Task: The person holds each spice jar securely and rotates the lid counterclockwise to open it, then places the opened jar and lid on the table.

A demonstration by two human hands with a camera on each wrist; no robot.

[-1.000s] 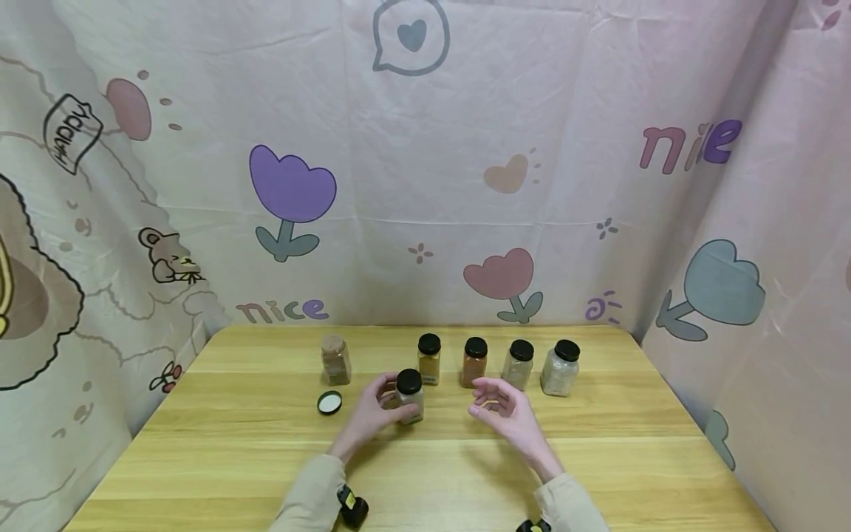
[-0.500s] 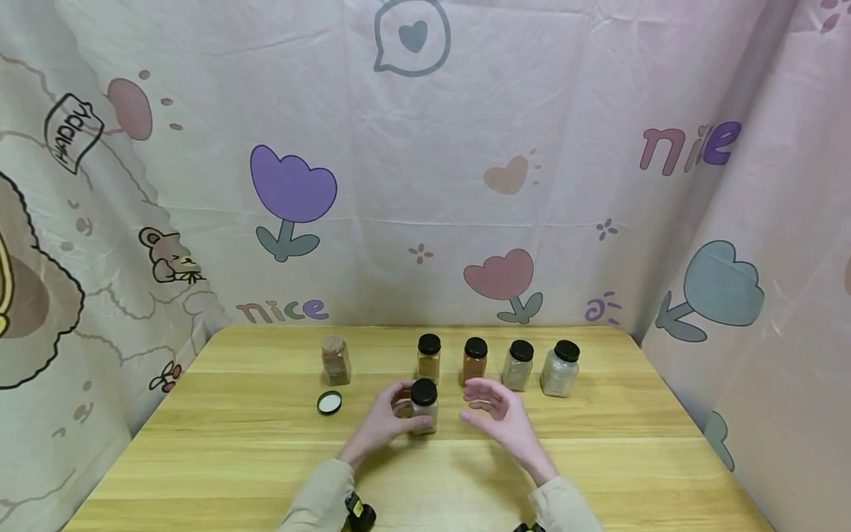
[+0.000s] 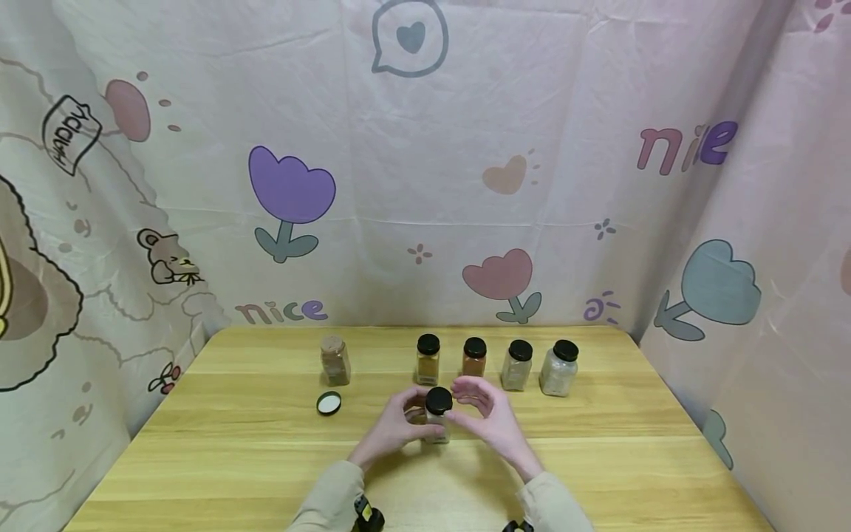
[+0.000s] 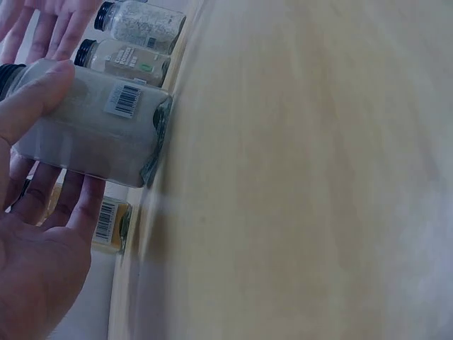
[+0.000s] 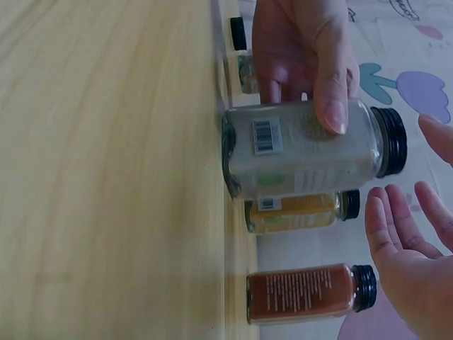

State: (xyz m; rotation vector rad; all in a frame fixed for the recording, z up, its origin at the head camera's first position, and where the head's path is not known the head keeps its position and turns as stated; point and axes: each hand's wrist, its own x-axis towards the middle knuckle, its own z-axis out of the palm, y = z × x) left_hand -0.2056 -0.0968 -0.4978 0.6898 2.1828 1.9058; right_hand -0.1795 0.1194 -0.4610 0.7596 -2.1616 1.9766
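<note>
Black-capped and filled with pale powder, a glass jar (image 3: 438, 416) stands near the front middle of a wooden table (image 3: 598, 458), gripped around its body by the left hand (image 3: 392, 427), thumb and fingers curled on opposite sides. The right hand (image 3: 487, 414) hovers just beside the cap, fingers relaxed and spread, holding nothing. Behind stand four capped jars (image 3: 495, 361) in a row, with an uncapped jar (image 3: 335, 360) and a loose lid (image 3: 329, 403) to the left.

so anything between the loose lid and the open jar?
No: bare table between the lid and the open jar, per the head view.
</note>
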